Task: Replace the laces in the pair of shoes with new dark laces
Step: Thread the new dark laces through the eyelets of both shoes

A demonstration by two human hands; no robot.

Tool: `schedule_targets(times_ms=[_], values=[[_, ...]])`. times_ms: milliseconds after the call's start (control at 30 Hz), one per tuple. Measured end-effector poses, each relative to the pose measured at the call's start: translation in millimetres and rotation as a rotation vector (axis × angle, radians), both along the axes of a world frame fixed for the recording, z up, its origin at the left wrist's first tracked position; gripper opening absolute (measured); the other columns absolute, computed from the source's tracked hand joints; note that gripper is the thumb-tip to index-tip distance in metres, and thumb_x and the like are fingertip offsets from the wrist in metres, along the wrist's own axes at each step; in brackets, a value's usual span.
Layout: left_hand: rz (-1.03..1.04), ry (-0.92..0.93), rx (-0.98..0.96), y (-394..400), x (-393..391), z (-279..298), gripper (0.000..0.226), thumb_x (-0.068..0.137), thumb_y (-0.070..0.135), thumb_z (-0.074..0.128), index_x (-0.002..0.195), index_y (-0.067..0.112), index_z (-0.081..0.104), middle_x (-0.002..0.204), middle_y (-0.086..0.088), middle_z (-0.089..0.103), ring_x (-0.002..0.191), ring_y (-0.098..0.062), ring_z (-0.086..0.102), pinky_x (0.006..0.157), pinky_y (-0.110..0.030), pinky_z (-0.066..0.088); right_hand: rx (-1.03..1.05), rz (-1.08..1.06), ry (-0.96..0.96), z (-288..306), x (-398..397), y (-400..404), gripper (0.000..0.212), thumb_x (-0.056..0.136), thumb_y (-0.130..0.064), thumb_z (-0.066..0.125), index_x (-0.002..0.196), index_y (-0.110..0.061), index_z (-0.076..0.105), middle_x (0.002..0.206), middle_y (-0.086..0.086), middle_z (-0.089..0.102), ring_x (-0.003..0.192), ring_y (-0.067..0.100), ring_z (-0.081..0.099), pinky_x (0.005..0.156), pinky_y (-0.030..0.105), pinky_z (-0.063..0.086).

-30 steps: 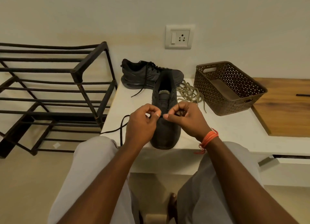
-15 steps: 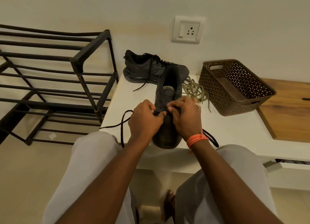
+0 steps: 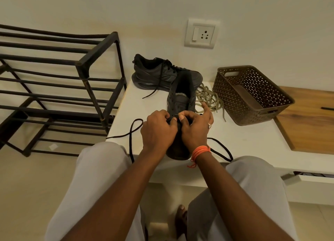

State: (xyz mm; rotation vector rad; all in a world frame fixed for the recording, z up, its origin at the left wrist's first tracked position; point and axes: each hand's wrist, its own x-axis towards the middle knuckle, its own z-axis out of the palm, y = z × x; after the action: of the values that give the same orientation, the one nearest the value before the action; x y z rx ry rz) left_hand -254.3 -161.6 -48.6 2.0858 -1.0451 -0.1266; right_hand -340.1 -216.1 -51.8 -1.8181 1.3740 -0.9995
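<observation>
**Both hands at the lower eyelets of the near shoe**

Head view: a dark grey lace-up sports shoe (image 3: 180,100) stands on the white table top (image 3: 244,137), toe toward the near edge, heel toward the wall. The left hand (image 3: 158,130) and the right hand (image 3: 195,128) meet over its lower eyelets, fingers curled and pinching the new black shoelace (image 3: 132,132) where it enters the shoe; the exact grip point is hidden between the fingertips. The right index finger sticks out toward the far right, and an orange thread band (image 3: 200,151) circles the right wrist. One end of the black lace loops on the table left of the shoe and hangs over the near edge; the other end curves on the table right of the wrist.

The second dark grey sports shoe (image 3: 162,74) lies further back near the wall, already laced in black, one lace end trailing toward the near side. A pile of old beige laces (image 3: 209,100) lies just right of the near shoe, between it and a brown perforated plastic basket (image 3: 253,96). A black metal shoe rack (image 3: 59,89) stands at the left, and a white wall socket (image 3: 200,33) sits above the shoes.
</observation>
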Motion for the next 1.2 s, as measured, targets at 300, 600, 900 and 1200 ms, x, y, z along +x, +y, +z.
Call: schedule_targets(times_ms=[300, 600, 900, 1200], values=[[-0.041, -0.011, -0.052, 0, 2, -5, 0.026, 0.093, 0.032, 0.058, 0.105, 0.011, 0.066, 0.098, -0.004, 0.067, 0.082, -0.012, 0.057, 0.069, -0.023, 0.044, 0.113, 0.076, -0.052, -10, 7, -9, 0.009, 0.090, -0.023, 0.066, 0.089, -0.029, 0.072, 0.152, 0.005, 0.036, 0.146, 0.020, 0.010, 0.116, 0.045, 0.019], [-0.030, -0.020, -0.086, 2, 5, -15, 0.021, 0.093, 0.036, 0.059, 0.106, 0.020, 0.065, 0.098, 0.005, 0.064, 0.083, -0.010, 0.058, 0.064, -0.019, 0.041, 0.353, 0.127, -0.142, -1, 6, -15, 0.010, 0.086, -0.022, 0.071, 0.085, -0.033, 0.071, 0.161, 0.000, 0.015, 0.145, 0.026, 0.021, 0.116, 0.053, 0.024], [-0.112, -0.105, -0.098, -14, 14, -14, 0.017, 0.099, 0.031, 0.047, 0.101, 0.017, 0.056, 0.088, 0.002, 0.054, 0.079, -0.014, 0.053, 0.060, -0.022, 0.039, 0.245, 0.224, -0.052, -3, -8, -14, 0.021, 0.088, -0.023, 0.069, 0.108, -0.022, 0.073, 0.160, 0.008, 0.019, 0.147, 0.026, 0.015, 0.119, 0.046, 0.017], [0.186, 0.769, -0.820, -4, 50, 39, 0.009, 0.103, 0.015, 0.036, 0.104, 0.013, 0.044, 0.094, -0.002, 0.052, 0.074, -0.011, 0.063, 0.069, -0.028, 0.056, 0.179, 0.301, 0.117, 3, -19, -20, 0.036, 0.086, -0.032, 0.070, 0.121, -0.038, 0.064, 0.158, 0.002, 0.022, 0.143, 0.031, 0.017, 0.116, 0.051, 0.017]])
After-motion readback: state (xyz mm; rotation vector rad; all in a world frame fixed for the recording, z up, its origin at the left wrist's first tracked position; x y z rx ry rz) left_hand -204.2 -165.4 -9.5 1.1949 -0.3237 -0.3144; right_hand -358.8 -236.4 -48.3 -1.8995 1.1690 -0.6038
